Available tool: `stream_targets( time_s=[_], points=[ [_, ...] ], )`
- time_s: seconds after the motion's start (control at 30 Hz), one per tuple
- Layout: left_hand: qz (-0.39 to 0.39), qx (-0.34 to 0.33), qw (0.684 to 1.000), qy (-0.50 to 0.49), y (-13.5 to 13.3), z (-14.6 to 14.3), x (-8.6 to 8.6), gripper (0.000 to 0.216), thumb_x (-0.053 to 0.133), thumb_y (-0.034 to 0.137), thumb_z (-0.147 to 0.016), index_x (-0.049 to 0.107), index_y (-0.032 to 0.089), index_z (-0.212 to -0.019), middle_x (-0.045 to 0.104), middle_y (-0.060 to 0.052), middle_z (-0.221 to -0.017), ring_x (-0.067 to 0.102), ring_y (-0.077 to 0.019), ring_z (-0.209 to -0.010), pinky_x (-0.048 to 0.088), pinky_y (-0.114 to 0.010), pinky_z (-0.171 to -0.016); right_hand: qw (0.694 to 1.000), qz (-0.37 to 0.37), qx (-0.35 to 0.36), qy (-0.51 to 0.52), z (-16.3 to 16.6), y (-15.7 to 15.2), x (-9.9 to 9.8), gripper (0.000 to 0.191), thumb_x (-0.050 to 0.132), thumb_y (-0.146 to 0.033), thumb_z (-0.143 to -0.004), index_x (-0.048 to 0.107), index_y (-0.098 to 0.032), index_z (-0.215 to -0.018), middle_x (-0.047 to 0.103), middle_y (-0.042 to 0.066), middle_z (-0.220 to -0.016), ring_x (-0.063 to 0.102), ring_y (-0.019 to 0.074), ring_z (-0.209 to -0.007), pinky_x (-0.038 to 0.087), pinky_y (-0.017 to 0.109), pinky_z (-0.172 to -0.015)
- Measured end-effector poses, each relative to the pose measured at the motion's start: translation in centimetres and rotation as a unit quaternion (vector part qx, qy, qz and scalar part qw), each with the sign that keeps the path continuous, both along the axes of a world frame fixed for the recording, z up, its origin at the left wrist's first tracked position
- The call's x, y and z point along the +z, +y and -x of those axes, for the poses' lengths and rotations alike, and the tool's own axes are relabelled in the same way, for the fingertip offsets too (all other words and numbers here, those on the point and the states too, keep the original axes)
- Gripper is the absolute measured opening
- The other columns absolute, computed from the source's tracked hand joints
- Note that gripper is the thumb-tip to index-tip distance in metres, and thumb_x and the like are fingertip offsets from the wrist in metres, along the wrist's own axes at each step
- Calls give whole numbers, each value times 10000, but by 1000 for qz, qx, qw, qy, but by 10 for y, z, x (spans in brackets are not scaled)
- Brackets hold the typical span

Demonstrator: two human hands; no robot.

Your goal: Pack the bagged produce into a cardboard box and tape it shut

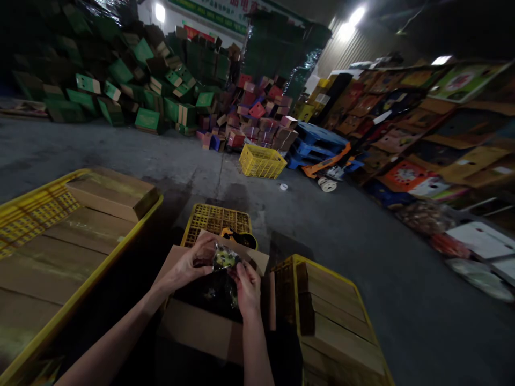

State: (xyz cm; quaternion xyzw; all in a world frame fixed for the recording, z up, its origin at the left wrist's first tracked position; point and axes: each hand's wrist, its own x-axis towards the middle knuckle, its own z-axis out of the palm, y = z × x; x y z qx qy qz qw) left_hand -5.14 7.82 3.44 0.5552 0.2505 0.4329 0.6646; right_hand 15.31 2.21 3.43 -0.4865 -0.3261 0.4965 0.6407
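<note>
A small clear plastic packet (225, 258) with yellow-green and dark contents is held up between my two hands. My left hand (193, 265) pinches its left end. At the right end, the fingers and thumb of my right hand (247, 283) are closed on it. Beneath both hands stands a cardboard box (205, 328) with its flaps folded out. Its inside is dark, and some shiny clear plastic shows in it. Just behind the box, a black and orange-yellow tool (240, 237), perhaps a tape dispenser, lies on an upturned yellow crate (217, 217).
On my left, a long yellow crate (78, 300) holds closed cardboard boxes (112, 190). Another yellow crate (295, 268) with boxes stands at right. Farther off are a yellow basket (261, 161), blue pallets (317, 142), a pallet jack (328, 166), heaped green cartons (147, 119) and stacked fruit boxes (414, 174).
</note>
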Motion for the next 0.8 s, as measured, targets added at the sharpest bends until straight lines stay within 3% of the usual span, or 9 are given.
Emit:
stream_targets(
  time_s=[0.07,0.2,0.37,0.47,0.57,0.8],
  points=[
    [-7,10,1000,-7,0,0,1,872,797,344,-840,329,291,-1574,610,-124,-1405,626,-304,-1251,503,-473,-1064,999,15,22,28,1,-1,2,349,843,-503,-745,771,-210,-921,787,64,-943,751,242,-816,626,374,-765],
    [-28,0,1000,-7,1,0,1,565,813,342,-820,612,242,-1339,478,-124,-1524,561,-322,-1325,491,-465,-1089,996,44,58,59,1,-2,2,369,850,-510,-741,739,-201,-908,777,52,-842,750,228,-737,634,370,-711],
    [-22,-22,999,12,2,0,0,402,777,349,-857,635,193,-1199,687,-107,-1240,648,-277,-1182,487,-448,-1071,993,70,91,27,3,-2,0,452,846,-569,-719,743,-183,-932,764,41,-785,732,207,-640,631,345,-641],
    [-28,-19,999,34,2,0,2,360,760,384,-866,649,174,-1135,723,-101,-1130,671,-270,-1097,511,-424,-1010,990,91,106,-14,4,-2,0,467,799,-602,-758,750,-183,-956,766,45,-774,723,201,-615,615,318,-604],
    [-30,1,999,41,1,0,5,334,755,410,-865,654,175,-1079,729,-89,-1085,683,-259,-1043,522,-391,-962,988,93,105,-64,5,-1,0,426,776,-586,-788,765,-207,-980,783,45,-854,727,198,-685,599,292,-624],
    [-55,34,996,68,2,-2,8,410,688,443,-912,643,172,-1216,706,-113,-1203,653,-284,-1150,491,-395,-1023,988,46,99,-105,3,-1,1,402,801,-528,-781,781,-224,-1042,786,65,-1053,722,251,-977,589,327,-818]
  ],
)
